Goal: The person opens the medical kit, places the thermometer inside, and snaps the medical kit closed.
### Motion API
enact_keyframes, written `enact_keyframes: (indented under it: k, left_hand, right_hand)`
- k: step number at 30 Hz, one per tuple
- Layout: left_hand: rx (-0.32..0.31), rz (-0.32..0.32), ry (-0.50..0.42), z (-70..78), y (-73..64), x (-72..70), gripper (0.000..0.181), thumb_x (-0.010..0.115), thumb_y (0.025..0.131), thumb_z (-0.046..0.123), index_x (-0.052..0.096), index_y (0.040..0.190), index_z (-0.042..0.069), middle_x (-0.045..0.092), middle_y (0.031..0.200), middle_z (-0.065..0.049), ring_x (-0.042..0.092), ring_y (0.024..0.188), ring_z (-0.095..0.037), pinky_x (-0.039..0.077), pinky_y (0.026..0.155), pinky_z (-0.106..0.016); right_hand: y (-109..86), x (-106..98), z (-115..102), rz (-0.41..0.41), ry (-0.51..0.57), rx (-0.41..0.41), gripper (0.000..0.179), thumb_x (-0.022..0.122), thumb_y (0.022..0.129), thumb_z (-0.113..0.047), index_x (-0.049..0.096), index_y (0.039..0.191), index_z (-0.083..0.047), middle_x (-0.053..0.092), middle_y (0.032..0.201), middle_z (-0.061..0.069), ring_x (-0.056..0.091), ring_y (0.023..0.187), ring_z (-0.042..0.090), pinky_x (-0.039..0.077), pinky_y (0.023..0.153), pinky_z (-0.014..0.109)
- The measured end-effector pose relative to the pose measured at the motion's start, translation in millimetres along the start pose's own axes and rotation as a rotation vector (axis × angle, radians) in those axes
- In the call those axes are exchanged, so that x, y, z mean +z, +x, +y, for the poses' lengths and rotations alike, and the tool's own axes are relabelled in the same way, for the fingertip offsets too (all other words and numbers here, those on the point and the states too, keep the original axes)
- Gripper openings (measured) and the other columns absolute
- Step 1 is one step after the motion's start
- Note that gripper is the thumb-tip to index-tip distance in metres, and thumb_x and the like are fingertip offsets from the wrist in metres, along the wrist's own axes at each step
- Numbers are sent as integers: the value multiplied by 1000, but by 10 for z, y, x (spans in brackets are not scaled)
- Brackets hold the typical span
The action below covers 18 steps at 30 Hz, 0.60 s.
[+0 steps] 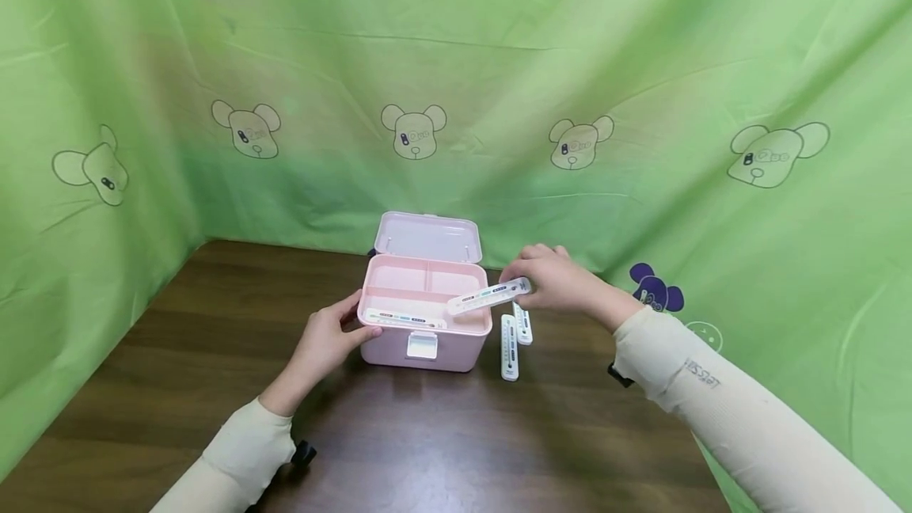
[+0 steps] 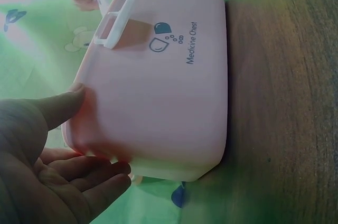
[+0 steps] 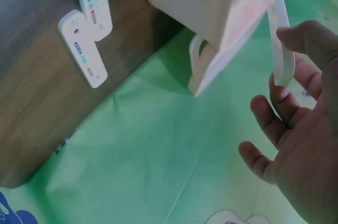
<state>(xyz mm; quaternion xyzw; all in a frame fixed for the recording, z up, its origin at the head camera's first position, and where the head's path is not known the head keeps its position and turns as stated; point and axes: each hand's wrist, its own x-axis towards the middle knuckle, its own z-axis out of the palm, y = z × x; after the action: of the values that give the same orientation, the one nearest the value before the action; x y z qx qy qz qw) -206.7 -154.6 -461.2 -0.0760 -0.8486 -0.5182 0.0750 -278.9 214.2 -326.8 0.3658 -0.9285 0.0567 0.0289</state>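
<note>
A pink medicine chest (image 1: 449,348) stands on the table with its lid (image 1: 427,237) raised at the back. My right hand (image 1: 552,279) pinches one end of a white thermometer (image 1: 484,298) between thumb and fingers. Its other end slopes down over the chest's large front compartment. Inside that compartment, along the front wall, lies another thermometer (image 1: 402,319). My left hand (image 2: 68,166) rests at the chest's front left corner, its thumb on the front rim and its relaxed fingers along the side. The front carries a white latch (image 2: 117,23).
Two more thermometers lie on the table right of the chest, the nearer one (image 1: 509,347) partly beside the farther one (image 1: 523,324). Two small compartments (image 1: 395,274) fill the chest's back part. A green printed curtain (image 1: 499,62) hangs behind the wooden table (image 1: 235,323).
</note>
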Motion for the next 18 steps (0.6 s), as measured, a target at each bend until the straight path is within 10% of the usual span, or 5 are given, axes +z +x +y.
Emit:
enact_keyframes:
  k: [18]
  left_hand:
    - [4, -11, -4, 8, -2, 5, 79, 86, 85, 21, 48, 151, 0, 60, 142, -21, 64, 125, -33, 56, 98, -45]
  right_hand:
    - [191, 55, 69, -303, 25, -136, 40, 79, 78, -10, 74, 116, -23, 62, 101, -8, 54, 101, 14, 34, 89, 45]
